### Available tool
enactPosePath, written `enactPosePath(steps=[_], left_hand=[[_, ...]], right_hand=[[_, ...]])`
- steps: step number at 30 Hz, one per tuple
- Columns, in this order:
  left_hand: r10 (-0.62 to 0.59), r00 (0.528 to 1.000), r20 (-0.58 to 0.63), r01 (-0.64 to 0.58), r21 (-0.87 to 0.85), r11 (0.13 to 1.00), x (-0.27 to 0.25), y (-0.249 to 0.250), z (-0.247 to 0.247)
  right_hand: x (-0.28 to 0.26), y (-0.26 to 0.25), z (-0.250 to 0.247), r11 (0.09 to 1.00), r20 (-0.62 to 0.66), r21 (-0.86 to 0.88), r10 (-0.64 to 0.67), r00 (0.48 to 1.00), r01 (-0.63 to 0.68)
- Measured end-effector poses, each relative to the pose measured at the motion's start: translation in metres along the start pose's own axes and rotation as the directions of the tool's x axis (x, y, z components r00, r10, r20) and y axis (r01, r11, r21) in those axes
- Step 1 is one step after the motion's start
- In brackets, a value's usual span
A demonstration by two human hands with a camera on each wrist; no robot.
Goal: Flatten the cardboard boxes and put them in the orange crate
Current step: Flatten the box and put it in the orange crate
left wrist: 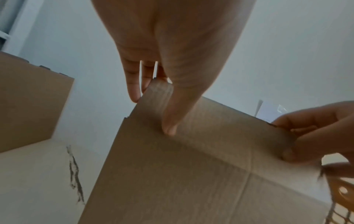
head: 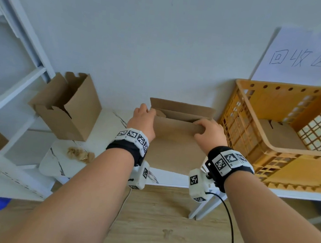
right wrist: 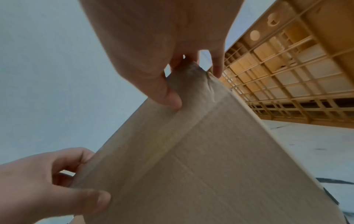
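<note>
I am watching left hand [head: 143, 120] and right hand [head: 209, 133] pinching the near flap of the box [head: 175, 141], frame centre | probably spreading it for flattening | orange crate [head: 285, 148] waiting right, one flattened piece [head: 279, 134] inside.

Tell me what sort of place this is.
Probably a recycling or packing corner of a storeroom. A handwritten sign on the wall seems to read "recycling area"; an orange crate under it already holds cardboard; white shelving stands at the left beside an opened cardboard box.
</note>
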State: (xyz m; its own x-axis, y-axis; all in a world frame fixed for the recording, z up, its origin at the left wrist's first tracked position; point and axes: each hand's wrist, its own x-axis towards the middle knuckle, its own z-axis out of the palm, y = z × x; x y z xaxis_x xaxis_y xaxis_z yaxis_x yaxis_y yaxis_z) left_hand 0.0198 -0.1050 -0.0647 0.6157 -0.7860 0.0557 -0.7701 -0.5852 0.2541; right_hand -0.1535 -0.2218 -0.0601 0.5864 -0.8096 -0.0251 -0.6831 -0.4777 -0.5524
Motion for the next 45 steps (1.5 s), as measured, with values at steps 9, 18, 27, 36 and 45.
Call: enactPosePath(steps=[9, 18, 27, 36, 45], left_hand=[[-0.272, 0.962, 0.036, 0.274, -0.154, 0.949, 0.005, -0.015, -0.027], [-0.427, 0.891, 0.157, 0.443, -0.087, 0.892, 0.005, 0.005, -0.012], [-0.500, 0.864, 0.064, 0.504, -0.099, 0.858, -0.002, 0.000, 0.006], [-0.383, 0.920, -0.077, 0.365, -0.185, 0.913, 0.002, 0.000, -0.008], [-0.325, 0.939, -0.116, 0.254, -0.406, 0.878, 0.001, -0.005, -0.023]], right_hand=[[-0.004, -0.027, 0.013, 0.978, -0.013, 0.174, 0.115, 0.993, -0.111], [0.001, -0.033, 0.007, 0.916, 0.038, -0.030, 0.401, 0.915, -0.400], [0.006, -0.042, 0.021, 0.883, 0.013, -0.038, 0.469, 0.883, -0.468], [0.015, -0.047, 0.023, 0.861, -0.050, 0.060, 0.507, 0.860, -0.504], [0.008, -0.039, 0.038, 0.877, -0.272, -0.133, 0.415, 0.868, -0.461]])
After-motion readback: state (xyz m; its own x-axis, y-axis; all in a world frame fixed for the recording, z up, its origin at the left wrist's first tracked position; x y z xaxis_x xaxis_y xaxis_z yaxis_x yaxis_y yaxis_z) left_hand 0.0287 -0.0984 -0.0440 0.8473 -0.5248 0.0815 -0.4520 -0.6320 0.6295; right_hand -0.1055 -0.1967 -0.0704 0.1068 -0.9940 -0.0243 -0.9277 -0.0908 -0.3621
